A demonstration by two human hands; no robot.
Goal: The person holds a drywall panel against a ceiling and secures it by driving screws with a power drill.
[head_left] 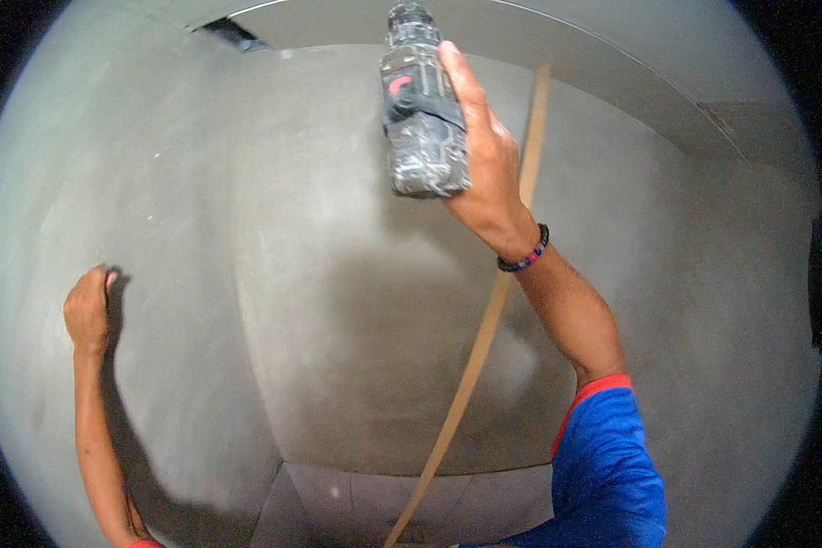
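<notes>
Raised overhead, my right hand (491, 173) is wrapped round a cordless drill (420, 114), a scuffed grey and black body with a small red mark. The drill's front end points up toward the ceiling panel, and its tip runs out of the top of the picture. Its grip is mostly hidden behind the drill's body. My left hand (89, 310) is closed beside the grey wall on the left. Whatever its fingers may hold is too small to make out.
A long wooden strip (470, 365) stands slanted between floor and ceiling, just behind my right forearm. Smooth grey walls (338, 274) meet in a corner. Overhead is a grey ceiling panel (338, 25), with a dark gap (233, 35) at its left. Floor tiles (374, 498) show below.
</notes>
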